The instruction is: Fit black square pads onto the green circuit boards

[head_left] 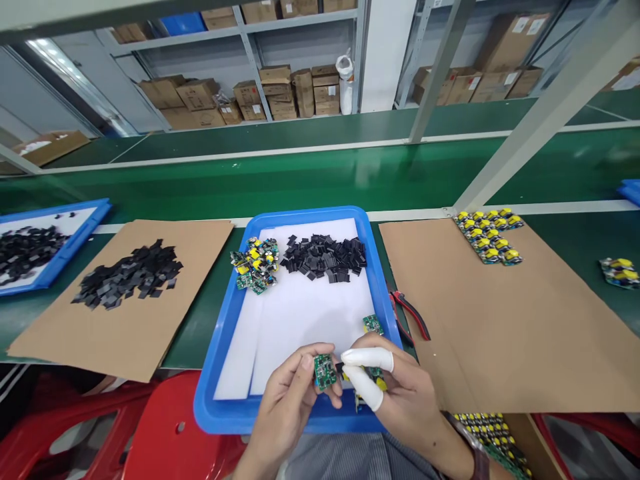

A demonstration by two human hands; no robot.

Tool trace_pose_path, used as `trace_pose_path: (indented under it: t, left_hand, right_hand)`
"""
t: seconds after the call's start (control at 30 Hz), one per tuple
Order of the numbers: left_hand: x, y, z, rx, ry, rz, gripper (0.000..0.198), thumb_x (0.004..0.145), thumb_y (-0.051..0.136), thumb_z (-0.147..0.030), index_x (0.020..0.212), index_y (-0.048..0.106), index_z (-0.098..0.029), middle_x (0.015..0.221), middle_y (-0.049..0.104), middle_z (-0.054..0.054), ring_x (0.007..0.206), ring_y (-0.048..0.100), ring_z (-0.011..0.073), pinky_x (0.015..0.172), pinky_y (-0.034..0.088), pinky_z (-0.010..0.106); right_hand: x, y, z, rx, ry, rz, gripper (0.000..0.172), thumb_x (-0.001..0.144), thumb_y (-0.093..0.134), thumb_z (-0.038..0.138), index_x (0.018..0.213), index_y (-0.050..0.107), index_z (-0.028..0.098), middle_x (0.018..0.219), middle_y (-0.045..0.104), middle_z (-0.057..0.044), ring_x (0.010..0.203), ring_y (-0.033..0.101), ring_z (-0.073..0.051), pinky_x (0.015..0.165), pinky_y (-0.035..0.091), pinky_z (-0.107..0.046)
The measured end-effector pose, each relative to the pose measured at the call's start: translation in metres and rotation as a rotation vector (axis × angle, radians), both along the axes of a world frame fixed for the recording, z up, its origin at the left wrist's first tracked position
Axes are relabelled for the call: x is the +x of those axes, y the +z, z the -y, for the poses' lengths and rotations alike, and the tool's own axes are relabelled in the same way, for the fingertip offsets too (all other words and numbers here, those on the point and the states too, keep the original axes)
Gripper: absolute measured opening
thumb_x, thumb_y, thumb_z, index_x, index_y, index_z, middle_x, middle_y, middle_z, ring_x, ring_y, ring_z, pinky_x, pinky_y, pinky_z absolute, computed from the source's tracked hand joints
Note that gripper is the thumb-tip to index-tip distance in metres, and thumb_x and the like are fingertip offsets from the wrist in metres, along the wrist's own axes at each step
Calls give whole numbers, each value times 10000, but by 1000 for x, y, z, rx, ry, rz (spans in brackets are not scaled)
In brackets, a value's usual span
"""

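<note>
My left hand [290,393] pinches a small green circuit board [325,371] over the near edge of a blue tray [225,320]. My right hand [395,393], with white finger cots on two fingers, presses a small black part against that board's right side and also holds more boards underneath. Inside the tray lie a heap of small boards with yellow parts [255,264], a heap of black parts [325,256] and one loose green board [373,325].
Red-handled cutters [410,317] lie just right of the tray. Cardboard sheets flank it: the left one carries black parts [127,275], the right one a row of finished boards [490,237]. Another blue tray [45,247] sits far left. Red stools stand below.
</note>
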State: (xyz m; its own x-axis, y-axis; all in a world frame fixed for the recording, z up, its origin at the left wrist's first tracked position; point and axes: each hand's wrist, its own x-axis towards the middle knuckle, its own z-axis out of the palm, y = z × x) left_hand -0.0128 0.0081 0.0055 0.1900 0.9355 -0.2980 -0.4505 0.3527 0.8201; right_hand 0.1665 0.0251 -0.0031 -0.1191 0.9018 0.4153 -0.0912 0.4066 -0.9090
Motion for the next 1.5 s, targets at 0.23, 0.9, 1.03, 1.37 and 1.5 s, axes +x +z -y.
trace_pose_path:
  t: [0.23,0.9,1.03,1.37,1.5]
  left_hand:
    - [1,10,5,33,-72,-129,497,861,834,-308,1337,698,-262,1235,624,96,730,689,145,669,599,280]
    - [-1,8,0,89,-111,-295,393,840,852,-271,1228,791,-261,1230,782,95,1148,721,288,1012,576,365]
    - [1,8,0,129,-82,-320,369,842,848,-267,1209,801,-273,1194,792,91,1111,731,272,993,584,345]
    - [2,3,0,235,46,-354,289,910,777,-312,1194,796,-263,1214,705,106,1100,710,255,922,614,305]
    - [6,-1,6,278,27,-316,385,847,832,-239,1223,764,-287,1296,626,114,1007,731,272,795,658,349]
  right_hand:
    - [3,2,1,12,33,30,348,921,648,-12,1140,726,247,939,671,-38,793,658,-149,696,538,-281]
    - [9,16,6,6,61,256,276,926,607,28,1059,704,249,825,579,-4,694,539,-146,607,417,-266]
    - [6,12,7,19,15,259,260,921,606,21,1041,684,238,816,544,3,684,508,-142,596,398,-266]
    - [14,5,3,-9,122,171,496,950,645,42,1382,632,286,1001,653,-50,886,634,-176,772,548,-303]
    - [11,2,7,81,14,214,500,942,624,8,1363,660,274,1048,673,-82,916,661,-196,766,572,-320]
